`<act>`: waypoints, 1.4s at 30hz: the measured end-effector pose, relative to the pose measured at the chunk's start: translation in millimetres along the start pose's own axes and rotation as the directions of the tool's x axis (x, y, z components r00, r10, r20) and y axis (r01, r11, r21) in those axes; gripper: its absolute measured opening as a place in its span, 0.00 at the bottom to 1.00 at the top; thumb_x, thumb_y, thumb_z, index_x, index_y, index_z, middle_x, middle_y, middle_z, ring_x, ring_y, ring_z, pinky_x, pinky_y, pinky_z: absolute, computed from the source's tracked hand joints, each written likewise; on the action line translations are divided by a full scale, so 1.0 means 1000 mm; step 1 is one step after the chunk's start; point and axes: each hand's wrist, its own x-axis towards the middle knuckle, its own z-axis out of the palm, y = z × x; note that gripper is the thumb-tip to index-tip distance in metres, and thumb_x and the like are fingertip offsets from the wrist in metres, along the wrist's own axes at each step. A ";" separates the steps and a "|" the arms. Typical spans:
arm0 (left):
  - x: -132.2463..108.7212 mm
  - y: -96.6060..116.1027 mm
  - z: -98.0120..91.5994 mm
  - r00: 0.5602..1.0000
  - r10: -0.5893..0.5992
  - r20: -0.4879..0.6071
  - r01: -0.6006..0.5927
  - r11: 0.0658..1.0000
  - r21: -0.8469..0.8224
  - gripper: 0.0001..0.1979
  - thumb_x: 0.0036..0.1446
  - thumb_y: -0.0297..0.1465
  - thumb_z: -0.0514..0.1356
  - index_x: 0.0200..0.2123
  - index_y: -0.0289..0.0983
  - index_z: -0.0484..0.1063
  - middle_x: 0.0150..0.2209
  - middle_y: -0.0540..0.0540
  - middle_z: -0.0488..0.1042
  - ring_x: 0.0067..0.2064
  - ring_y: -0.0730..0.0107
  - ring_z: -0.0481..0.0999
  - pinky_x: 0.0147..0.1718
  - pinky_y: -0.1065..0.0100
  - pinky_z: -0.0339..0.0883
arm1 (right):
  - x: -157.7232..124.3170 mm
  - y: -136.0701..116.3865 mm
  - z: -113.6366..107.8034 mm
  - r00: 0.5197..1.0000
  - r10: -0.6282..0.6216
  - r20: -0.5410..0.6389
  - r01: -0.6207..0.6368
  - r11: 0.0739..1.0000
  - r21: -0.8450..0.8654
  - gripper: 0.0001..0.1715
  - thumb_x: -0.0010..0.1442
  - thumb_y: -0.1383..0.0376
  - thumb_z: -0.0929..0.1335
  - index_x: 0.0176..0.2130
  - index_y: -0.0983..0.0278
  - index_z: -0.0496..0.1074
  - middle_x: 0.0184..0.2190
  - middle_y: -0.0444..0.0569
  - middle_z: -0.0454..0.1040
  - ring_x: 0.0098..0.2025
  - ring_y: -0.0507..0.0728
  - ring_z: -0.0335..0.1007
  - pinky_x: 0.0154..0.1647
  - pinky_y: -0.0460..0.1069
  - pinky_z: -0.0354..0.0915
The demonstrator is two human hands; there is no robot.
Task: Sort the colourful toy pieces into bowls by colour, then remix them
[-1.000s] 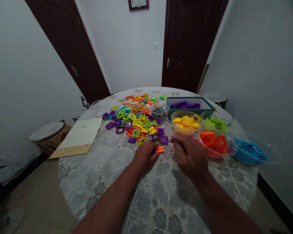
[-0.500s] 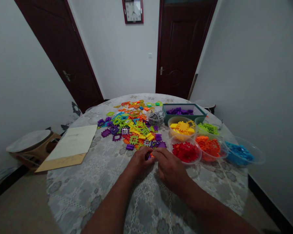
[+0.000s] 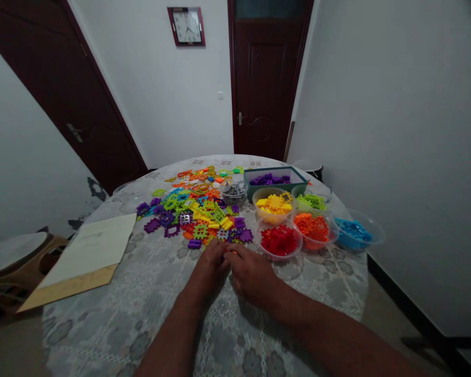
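Observation:
Close together over the near side of the pile, my left hand (image 3: 212,263) and my right hand (image 3: 253,270) meet at the fingertips. Both are closed on small plastic building pieces (image 3: 234,252), of which only bits of orange and purple show between the fingers. How the pieces fit together is hidden. Just beyond the hands spreads a pile of flat, notched building pieces (image 3: 200,231) in green, purple, yellow, orange and blue. A clear bowl of red pieces (image 3: 279,241) stands to the right of my right hand.
More clear bowls hold yellow (image 3: 273,204), orange (image 3: 312,228), lime green (image 3: 311,201), blue (image 3: 353,232) and grey pieces (image 3: 234,189). Purple pieces (image 3: 270,179) lie in a green-edged box (image 3: 300,184). A paper sheet (image 3: 94,243) lies at the left of the patterned tablecloth (image 3: 149,314).
The head view has turned slightly to the right, so everything sits further left. Both hands stay together on the small pieces, and less of the orange and purple shows.

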 end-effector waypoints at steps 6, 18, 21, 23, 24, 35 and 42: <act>0.008 0.012 -0.020 0.966 -0.250 0.067 0.257 0.901 -0.349 0.14 0.61 0.33 0.65 0.49 0.39 0.82 0.48 0.41 0.82 0.50 0.54 0.79 0.53 0.56 0.70 | -0.002 0.003 0.008 0.995 0.045 -0.090 -0.048 0.999 -0.022 0.39 0.61 0.77 0.64 0.69 0.65 0.63 0.70 0.67 0.61 0.61 0.65 0.74 0.57 0.60 0.76; 0.004 0.022 -0.027 0.889 -0.381 0.254 0.392 0.345 -0.853 0.22 0.47 0.36 0.78 0.45 0.37 0.81 0.42 0.44 0.80 0.35 0.71 0.76 0.28 0.73 0.64 | 0.001 -0.006 -0.007 0.923 0.298 -0.242 -0.130 0.836 0.534 0.19 0.73 0.61 0.65 0.61 0.61 0.74 0.42 0.51 0.82 0.37 0.56 0.81 0.44 0.53 0.78; 0.005 0.023 -0.026 0.866 -0.447 0.223 0.372 0.279 -0.885 0.24 0.44 0.35 0.80 0.44 0.37 0.80 0.40 0.45 0.79 0.34 0.72 0.76 0.26 0.74 0.62 | -0.001 -0.007 -0.007 0.890 0.441 -0.111 -0.252 0.682 0.687 0.24 0.73 0.52 0.67 0.60 0.63 0.75 0.28 0.45 0.80 0.28 0.56 0.79 0.33 0.51 0.76; 0.006 0.023 -0.025 0.854 -0.479 0.201 0.359 0.264 -0.895 0.23 0.45 0.34 0.79 0.44 0.36 0.79 0.41 0.44 0.79 0.36 0.70 0.77 0.28 0.73 0.65 | -0.002 -0.007 -0.004 0.883 0.464 -0.068 -0.261 0.606 0.752 0.26 0.71 0.49 0.68 0.58 0.64 0.76 0.28 0.46 0.80 0.30 0.57 0.80 0.34 0.51 0.76; 0.006 0.023 -0.025 0.852 -0.487 0.193 0.351 0.257 -0.901 0.22 0.46 0.33 0.78 0.44 0.36 0.79 0.42 0.43 0.80 0.39 0.68 0.79 0.31 0.71 0.68 | -0.002 -0.007 -0.003 0.883 0.466 -0.052 -0.256 0.572 0.779 0.26 0.71 0.48 0.68 0.57 0.64 0.76 0.31 0.48 0.81 0.32 0.57 0.81 0.35 0.51 0.77; 0.009 0.014 -0.024 0.899 -0.392 0.196 0.303 0.232 -0.924 0.30 0.45 0.19 0.69 0.54 0.38 0.78 0.54 0.40 0.80 0.56 0.59 0.80 0.60 0.58 0.72 | 0.002 0.001 -0.043 0.919 0.203 -0.338 -0.031 0.892 0.451 0.20 0.69 0.68 0.65 0.58 0.59 0.75 0.51 0.51 0.80 0.51 0.57 0.78 0.56 0.56 0.73; 0.009 0.014 -0.027 0.861 -0.435 0.263 0.369 0.179 -0.912 0.36 0.52 0.19 0.71 0.63 0.41 0.70 0.59 0.35 0.78 0.56 0.53 0.82 0.57 0.48 0.78 | -0.046 0.059 -0.129 0.792 0.361 -0.492 -0.309 0.932 0.188 0.18 0.66 0.67 0.64 0.51 0.60 0.79 0.51 0.51 0.82 0.54 0.60 0.78 0.61 0.58 0.70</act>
